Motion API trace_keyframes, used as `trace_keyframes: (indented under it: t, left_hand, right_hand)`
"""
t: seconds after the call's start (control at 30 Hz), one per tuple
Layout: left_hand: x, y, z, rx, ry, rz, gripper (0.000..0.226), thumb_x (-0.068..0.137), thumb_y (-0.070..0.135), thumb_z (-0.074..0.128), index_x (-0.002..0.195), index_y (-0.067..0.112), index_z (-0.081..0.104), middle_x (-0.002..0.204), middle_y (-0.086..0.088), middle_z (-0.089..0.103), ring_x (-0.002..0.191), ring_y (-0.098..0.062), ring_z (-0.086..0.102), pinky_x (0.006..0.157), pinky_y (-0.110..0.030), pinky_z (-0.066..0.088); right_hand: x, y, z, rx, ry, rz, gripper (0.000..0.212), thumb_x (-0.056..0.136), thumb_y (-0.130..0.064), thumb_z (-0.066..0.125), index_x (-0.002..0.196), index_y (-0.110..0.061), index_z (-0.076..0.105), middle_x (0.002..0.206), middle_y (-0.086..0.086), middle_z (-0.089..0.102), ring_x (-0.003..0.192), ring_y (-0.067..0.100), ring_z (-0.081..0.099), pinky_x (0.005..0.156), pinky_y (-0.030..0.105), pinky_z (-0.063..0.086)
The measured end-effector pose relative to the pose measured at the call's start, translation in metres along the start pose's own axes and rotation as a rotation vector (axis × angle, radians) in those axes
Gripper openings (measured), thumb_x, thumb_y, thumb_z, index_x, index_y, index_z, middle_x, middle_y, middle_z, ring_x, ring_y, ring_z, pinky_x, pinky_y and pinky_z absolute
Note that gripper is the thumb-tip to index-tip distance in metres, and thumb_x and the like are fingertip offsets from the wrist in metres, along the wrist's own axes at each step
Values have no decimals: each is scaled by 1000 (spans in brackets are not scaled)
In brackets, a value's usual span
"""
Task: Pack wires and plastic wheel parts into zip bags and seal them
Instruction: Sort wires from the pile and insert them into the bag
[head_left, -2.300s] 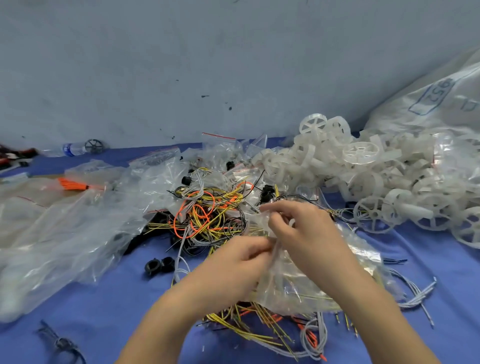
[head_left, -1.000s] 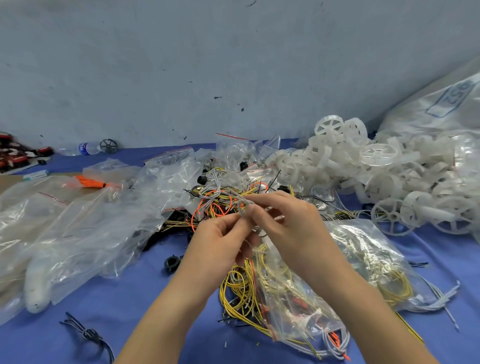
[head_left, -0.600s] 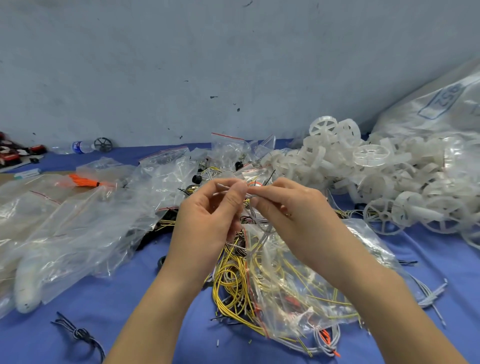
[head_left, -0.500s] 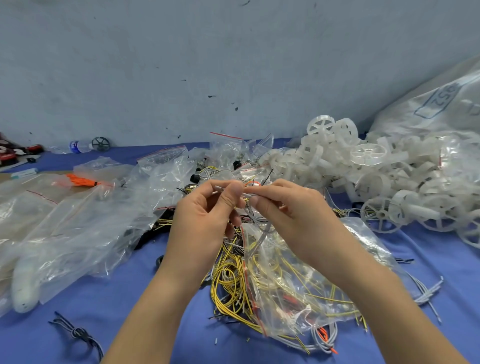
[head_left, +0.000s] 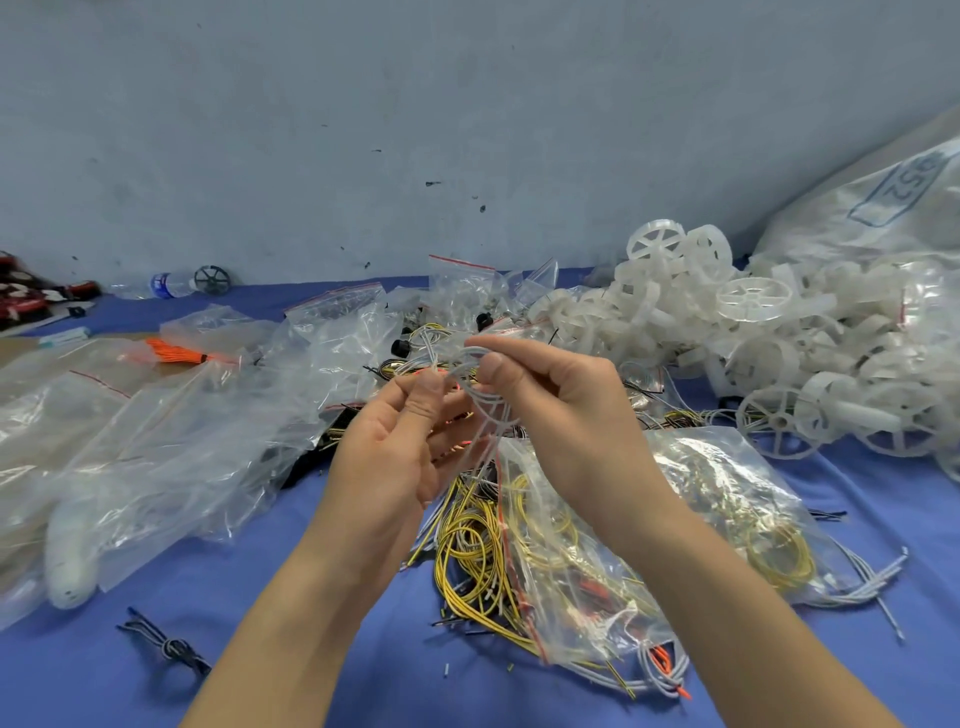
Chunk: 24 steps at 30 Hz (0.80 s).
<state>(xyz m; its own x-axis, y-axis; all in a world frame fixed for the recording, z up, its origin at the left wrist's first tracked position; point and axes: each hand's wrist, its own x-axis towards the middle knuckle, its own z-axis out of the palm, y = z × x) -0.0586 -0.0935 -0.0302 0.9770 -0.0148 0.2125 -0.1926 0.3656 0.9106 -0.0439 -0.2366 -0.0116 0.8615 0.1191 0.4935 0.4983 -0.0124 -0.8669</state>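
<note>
Grey wire loop (head_left: 475, 387) sits pinched between my left hand (head_left: 395, 457) and right hand (head_left: 558, 415), thumbs and fingertips closed on it, raised above the zip bag (head_left: 597, 545) lying directly below on the blue table (head_left: 311, 597). The loop's strands hang downward toward the bag's mouth; the right hand is nearer. One loop, one bag under it, wheels (head_left: 753, 332) too many to count.

A big gray-blue wall (head_left: 363, 114) with small dark spots stands behind a desk (head_left: 322, 613) covered in blue cloth.
</note>
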Motion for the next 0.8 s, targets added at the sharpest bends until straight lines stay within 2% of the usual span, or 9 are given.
trace_keyframes:
  t: [0.1, 0.17, 0.2, 0.3, 0.43, 0.47, 0.53, 0.67, 0.8]
  left_hand:
    - [-6, -1, 4, 152, 50, -6, 33, 97, 37, 46, 113, 9, 55, 97, -8, 74, 68, -24, 70, 51, -30, 54]
    - [-7, -2, 3, 251, 89, -9, 31, 100, 37, 43, 111, 9, 54, 93, -5, 74, 53, -21, 62, 40, -26, 46]
    - [-8, -2, 2, 284, 100, -19, 30, 101, 36, 42, 109, 9, 53, 89, -3, 74, 46, -19, 57, 37, -25, 41]
    - [-10, -4, 0, 329, 100, -104, 27, 103, 36, 40, 101, 12, 51, 67, 0, 69, 34, -10, 39, 34, -16, 29]
    - [-10, -1, -9, 350, 81, -139, 21, 102, 31, 42, 92, 14, 49, 61, 2, 55, 33, -7, 29, 34, -14, 23]
    - [-11, 0, -12, 367, 81, -135, 20, 101, 30, 44, 91, 13, 50, 62, 3, 53, 34, -7, 29, 34, -15, 23]
    - [-11, 3, -19, 400, 67, -125, 19, 100, 28, 46, 89, 13, 51, 63, 4, 52, 37, -7, 29, 35, -16, 23]
    - [-15, 7, -31, 470, 18, -102, 19, 98, 25, 49, 87, 11, 55, 61, 7, 53, 40, -6, 30, 37, -16, 24]
    - [-19, 6, -39, 576, -16, -52, 20, 96, 23, 54, 86, 7, 58, 60, 5, 56, 44, -9, 36, 39, -21, 29]
  right_hand:
    - [-1, 4, 11, 145, 42, 58, 22, 97, -8, 59, 99, -22, 75, 79, -10, 70, 71, -2, 65, 63, 16, 52]
    - [-1, 9, 16, 163, 50, 80, 25, 98, -7, 57, 96, -26, 74, 72, -12, 70, 71, 2, 66, 67, 21, 56]
    - [-1, 11, 18, 152, 50, 82, 26, 98, -6, 57, 96, -25, 73, 70, -14, 70, 71, 1, 66, 66, 19, 55]
    - [-1, 15, 17, 85, 51, 77, 24, 98, -6, 56, 99, -22, 74, 71, -11, 68, 67, -3, 63, 62, 13, 50]
    - [-1, 19, 9, -225, -33, 34, 26, 100, -10, 55, 113, -23, 73, 87, -3, 69, 81, 14, 65, 81, 41, 55]
    - [0, 20, 7, -292, -78, 17, 27, 101, -11, 53, 118, -22, 71, 91, -3, 68, 85, 16, 64, 84, 43, 53]
    - [1, 20, 2, -456, -164, -50, 30, 102, -14, 51, 127, -21, 66, 102, -4, 65, 95, 14, 62, 89, 35, 49]
    - [2, 22, -7, -733, -323, -143, 37, 105, -24, 43, 141, -24, 52, 108, -4, 55, 95, 15, 54, 82, 30, 42]
    - [-1, 22, -15, -719, -424, -83, 40, 104, -31, 46, 144, -34, 47, 102, -19, 48, 90, 1, 50, 81, 14, 40]
